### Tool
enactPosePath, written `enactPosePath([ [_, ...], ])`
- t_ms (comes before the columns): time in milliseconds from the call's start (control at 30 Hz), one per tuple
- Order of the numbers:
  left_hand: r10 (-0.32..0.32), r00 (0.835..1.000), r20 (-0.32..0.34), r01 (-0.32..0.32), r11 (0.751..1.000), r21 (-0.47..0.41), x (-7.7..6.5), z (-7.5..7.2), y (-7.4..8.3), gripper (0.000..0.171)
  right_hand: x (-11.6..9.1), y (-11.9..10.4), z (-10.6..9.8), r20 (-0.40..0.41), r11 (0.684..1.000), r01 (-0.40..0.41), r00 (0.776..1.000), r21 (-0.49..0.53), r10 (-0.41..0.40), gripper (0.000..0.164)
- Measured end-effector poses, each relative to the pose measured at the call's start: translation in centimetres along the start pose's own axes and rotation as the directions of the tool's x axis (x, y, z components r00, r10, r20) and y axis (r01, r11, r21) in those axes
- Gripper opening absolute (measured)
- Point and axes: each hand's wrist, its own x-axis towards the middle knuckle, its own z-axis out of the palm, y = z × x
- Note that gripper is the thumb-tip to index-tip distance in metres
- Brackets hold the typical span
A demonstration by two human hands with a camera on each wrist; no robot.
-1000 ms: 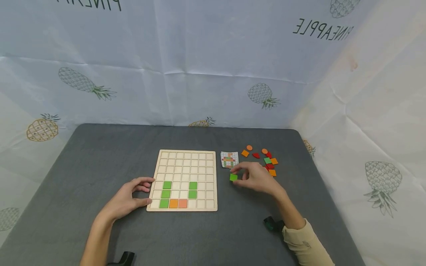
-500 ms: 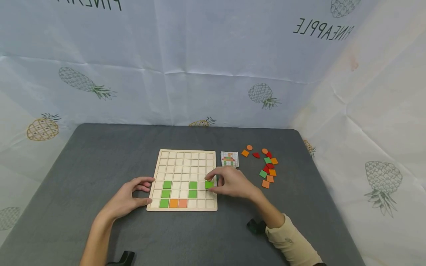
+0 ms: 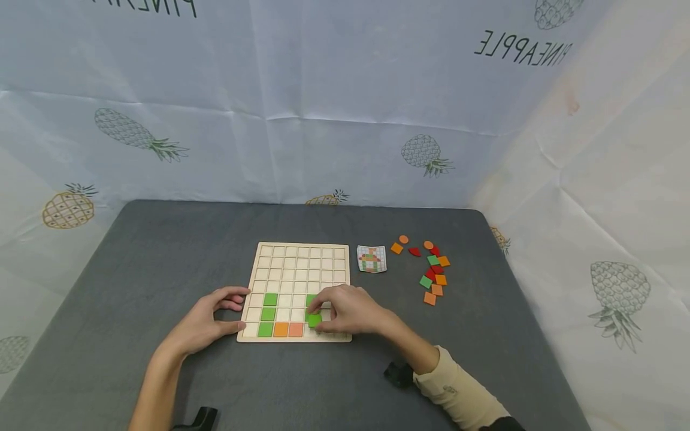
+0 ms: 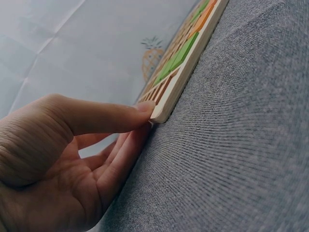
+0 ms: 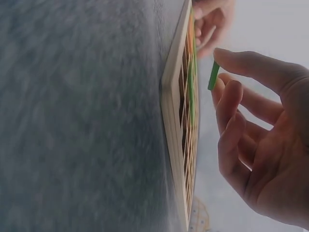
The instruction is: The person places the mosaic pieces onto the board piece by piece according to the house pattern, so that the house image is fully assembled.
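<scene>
A pale wooden grid board [image 3: 302, 263] lies on the table, with green, orange and salmon square tiles in its lower rows. My left hand [image 3: 207, 314] holds the board's left side; in the left wrist view the thumb rests on the near corner and the fingers lie along the edge. Between thumb and fingertips my right hand [image 3: 350, 311] pinches a green square tile [image 3: 315, 321], over the lower middle-right cells. Seen from the right wrist, this tile [image 5: 213, 76] is edge-on and raised off the board. The right fingers partly cover the green tiles beneath them.
Right of the board lies a small pattern card [image 3: 372, 259]. Beyond it are loose pieces: orange discs [image 3: 403, 239], red pieces [image 3: 414, 252], green squares [image 3: 426, 282] and orange squares [image 3: 429, 299]. A pineapple-print cloth [image 3: 302, 149] hangs behind the dark grey table [image 3: 178, 251].
My right hand has carried the green tile leftward from beside the card, across the board's right edge, to its lower middle-right cells. The left hand and the board have stayed put.
</scene>
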Motion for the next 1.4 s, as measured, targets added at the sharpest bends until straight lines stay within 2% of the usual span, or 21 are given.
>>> enactPosePath([
  [400, -0.002, 1.0, 0.001, 0.002, 1.0, 0.002, -0.1, 0.0, 0.0, 0.066, 0.8, -0.4, 1.2, 0.075, 0.998, -0.003, 0.997, -0.065, 0.008, 0.026],
  [733, -0.004, 1.0, 0.004, 0.004, 1.0, -0.001, -0.1, 0.1, -0.1, 0.067, 0.5, -0.3, 1.0, 0.098, 0.999, -0.022, 0.995, -0.023, 0.025, 0.022],
  [1133, -0.006, 1.0, 0.004, 0.006, 1.0, 0.003, -0.1, 0.1, -0.1, 0.066, 0.4, -0.2, 0.9, 0.086, 1.0, -0.019, 0.996, -0.023, 0.021, 0.021],
  [1400, -0.004, 1.0, 0.01, 0.004, 1.0, 0.004, -0.1, 0.1, -0.1, 0.067, -0.2, 0.5, 0.2, 0.043, 1.0, -0.012, 0.999, -0.012, 0.012, 0.022],
])
